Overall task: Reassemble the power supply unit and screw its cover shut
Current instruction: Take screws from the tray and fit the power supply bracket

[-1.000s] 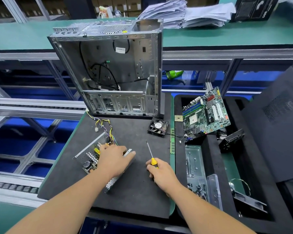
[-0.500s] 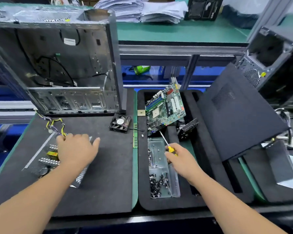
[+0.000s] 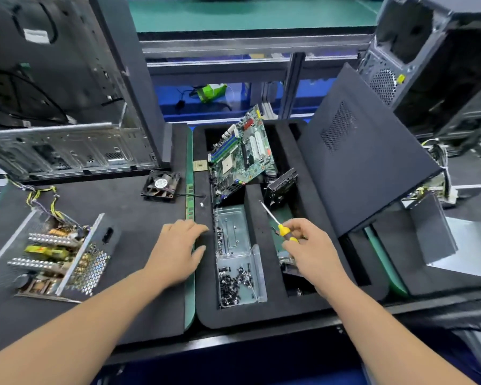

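On a black foam work mat (image 3: 139, 218), an opened, perforated-metal power supply unit (image 3: 56, 254) lies at far left, untouched. The left hand (image 3: 175, 251) rests flat, fingers relaxed, beside a clear plastic box of dark screws (image 3: 238, 284). The right hand (image 3: 308, 248) grips a yellow-handled screwdriver (image 3: 278, 223) over the foam tray.

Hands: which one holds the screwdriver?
The right hand pinches the yellow-handled screwdriver over the foam tray; the left hand holds nothing.
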